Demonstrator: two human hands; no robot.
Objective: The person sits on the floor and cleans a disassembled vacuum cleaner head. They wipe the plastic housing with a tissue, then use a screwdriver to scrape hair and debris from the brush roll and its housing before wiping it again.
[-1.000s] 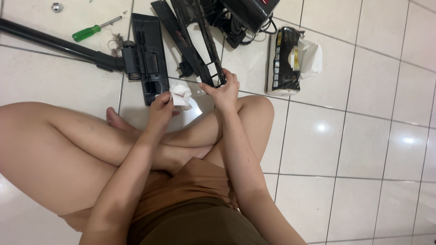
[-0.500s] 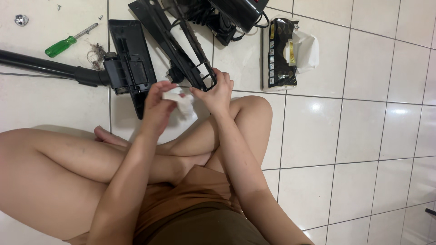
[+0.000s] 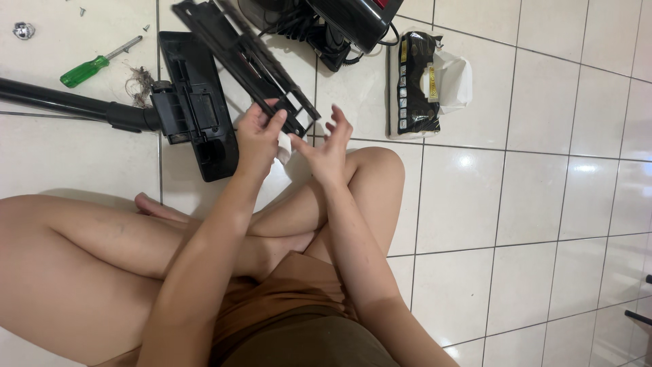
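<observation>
Right hand (image 3: pixel 331 146) released black frame (image 3: pixel 251 61) (fingers spread).

Glossy white tiled floor (image 3: pixel 543 204) with grey grout lines. At eleven o'clock, a green-handled screwdriver (image 3: pixel 95 66), a clump of dusty hair (image 3: pixel 140 81), small screws (image 3: pixel 83 11) and a metal fitting (image 3: pixel 23 30). At ten o'clock, a black vacuum tube (image 3: pixel 61 102) joined to a black floor-nozzle head (image 3: pixel 197 109). At twelve, black vacuum body (image 3: pixel 346 20) with cord. At one o'clock, a black-and-white wet-wipe pack (image 3: pixel 424 85).
</observation>
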